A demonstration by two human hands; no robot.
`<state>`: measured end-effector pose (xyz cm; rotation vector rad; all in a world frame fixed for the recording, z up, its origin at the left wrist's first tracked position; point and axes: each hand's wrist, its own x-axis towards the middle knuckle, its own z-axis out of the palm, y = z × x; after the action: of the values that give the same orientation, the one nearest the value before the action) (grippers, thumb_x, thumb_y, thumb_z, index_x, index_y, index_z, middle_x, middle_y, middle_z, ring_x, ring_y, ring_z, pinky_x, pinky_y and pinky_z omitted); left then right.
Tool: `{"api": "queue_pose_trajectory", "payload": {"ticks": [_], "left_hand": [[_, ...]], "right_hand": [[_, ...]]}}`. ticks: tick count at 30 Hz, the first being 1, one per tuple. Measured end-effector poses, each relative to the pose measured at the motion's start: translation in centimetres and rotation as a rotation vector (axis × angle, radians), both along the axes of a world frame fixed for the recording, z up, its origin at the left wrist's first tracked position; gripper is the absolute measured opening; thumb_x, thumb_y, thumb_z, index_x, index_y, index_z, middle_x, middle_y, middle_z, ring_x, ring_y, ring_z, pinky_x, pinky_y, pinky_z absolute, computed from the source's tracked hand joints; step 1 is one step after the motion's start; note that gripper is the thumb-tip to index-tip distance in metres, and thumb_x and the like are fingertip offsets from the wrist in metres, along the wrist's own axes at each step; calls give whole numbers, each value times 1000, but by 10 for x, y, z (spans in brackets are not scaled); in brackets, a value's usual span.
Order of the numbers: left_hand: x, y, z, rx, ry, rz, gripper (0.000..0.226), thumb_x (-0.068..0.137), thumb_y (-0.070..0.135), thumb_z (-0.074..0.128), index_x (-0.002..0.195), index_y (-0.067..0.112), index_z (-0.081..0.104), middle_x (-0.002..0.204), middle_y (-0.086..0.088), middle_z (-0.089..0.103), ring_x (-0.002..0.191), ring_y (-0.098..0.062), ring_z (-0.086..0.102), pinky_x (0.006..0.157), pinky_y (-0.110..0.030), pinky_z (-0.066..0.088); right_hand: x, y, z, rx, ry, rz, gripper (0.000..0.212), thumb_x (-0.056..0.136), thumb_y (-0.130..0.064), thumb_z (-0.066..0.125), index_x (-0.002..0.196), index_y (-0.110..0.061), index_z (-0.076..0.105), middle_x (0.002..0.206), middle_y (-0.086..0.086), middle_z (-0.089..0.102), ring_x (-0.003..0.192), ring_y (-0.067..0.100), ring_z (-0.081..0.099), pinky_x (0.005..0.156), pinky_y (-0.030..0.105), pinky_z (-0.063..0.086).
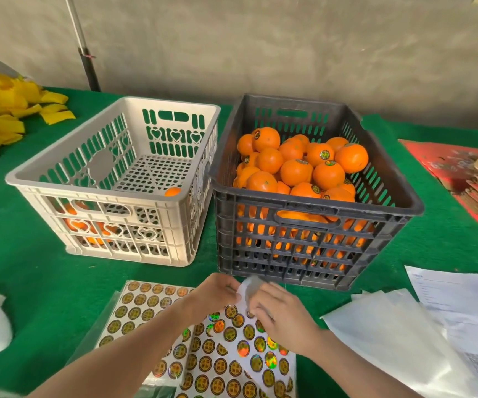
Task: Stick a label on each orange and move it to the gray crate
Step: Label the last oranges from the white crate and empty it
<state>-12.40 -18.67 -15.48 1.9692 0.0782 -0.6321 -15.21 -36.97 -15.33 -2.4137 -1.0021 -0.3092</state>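
Reference dial: the green table [31, 268] seen from its near edge, 12 o'clock at the far wall.

1. Hands. Both hands work at 6 o'clock, close together. The left hand [217, 295] has its fingers curled and pinches the lifted far corner of the label sheet [226, 357]. The right hand [280, 314] is curled over the same corner, its fingertips gripping the raised white backing from the opposite side. Neither hand holds an orange.

2. Label sheet. It lies flat at 6 o'clock under both forearms, with only its far corner peeled up. Round gold and holographic labels cover it in rows. A second sheet [143, 308] lies partly beneath it toward 7 o'clock.

3. Gray crate [289, 262]. It stands at 1 o'clock, just beyond the hands. The labelled oranges [295, 170] are heaped in it above the near rim; stickers show on several.

4. White crate [94, 191]. It stands at 11 o'clock, touching or nearly touching the gray crate. One orange [172, 191] shows over its near rim at the right corner, and a few more show through the slotted front wall.

5. Surroundings. Yellow wrappers [5, 107] lie at 10 o'clock, white papers [404, 334] at 4 o'clock and red cardboard [461, 173] at 2 o'clock.
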Motion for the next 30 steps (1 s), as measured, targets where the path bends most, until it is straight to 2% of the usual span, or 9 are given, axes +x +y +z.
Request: {"api": "queue_pose_trajectory", "payload": {"ticks": [4,7,8,11,15,18,21,25,30], "left_hand": [[-1,1,-2,129,-96,-163,22,88,2,55,78,19,65,74,3,62,66,-10,54,57,-13,42],[-6,4,7,320,-312,-235,23,93,19,51,112,16,64,101,1,67,80,-7,56,67,-10,42],[-8,11,16,338,-419,-196,25,92,25,53,113,18,63,99,5,66,81,-7,56,71,-14,43],[-7,50,60,188,-744,-98,17,89,24,56,93,15,69,72,19,57,60,-1,50,60,-14,41],[8,118,120,103,-991,158,11,86,18,53,82,17,63,57,7,56,44,-4,43,43,-11,32],[45,161,143,173,-904,362,18,93,2,52,97,17,61,69,-4,62,49,-6,50,44,-19,44],[100,193,155,384,-752,365,22,96,5,50,115,8,60,103,-4,67,84,-13,62,76,-19,52],[177,206,143,679,-564,19,33,94,12,56,126,7,57,131,-9,57,119,-21,54,104,-28,42],[252,172,94,922,-304,-504,60,91,29,63,140,4,40,141,-14,46,129,-31,45,108,-40,38]], "right_hand": [[-6,1,11,117,25,-47,10,81,3,63,78,-6,59,82,4,58,81,9,47,69,21,42],[-3,18,44,272,-2,-12,5,87,-6,58,85,-7,63,92,5,60,90,10,53,76,25,46],[0,26,60,338,-26,7,6,88,-7,57,90,-10,62,94,5,61,93,9,54,80,22,46],[15,54,114,519,-150,84,11,90,-9,53,97,-15,59,97,6,60,97,10,56,84,18,44],[65,94,168,503,-263,146,17,90,-4,53,105,-7,61,105,7,63,102,11,57,89,21,46],[118,133,194,294,-137,101,37,89,1,55,122,-15,54,117,0,60,109,-2,47,94,11,37],[167,165,198,80,48,80,53,92,0,50,136,-27,41,125,-6,55,113,-2,43,98,17,34],[200,187,180,33,261,36,54,95,1,44,138,-31,38,130,-2,54,121,5,44,102,23,36],[216,182,170,220,334,-39,52,94,3,44,133,-32,42,119,-9,57,108,1,51,82,8,42]]}}
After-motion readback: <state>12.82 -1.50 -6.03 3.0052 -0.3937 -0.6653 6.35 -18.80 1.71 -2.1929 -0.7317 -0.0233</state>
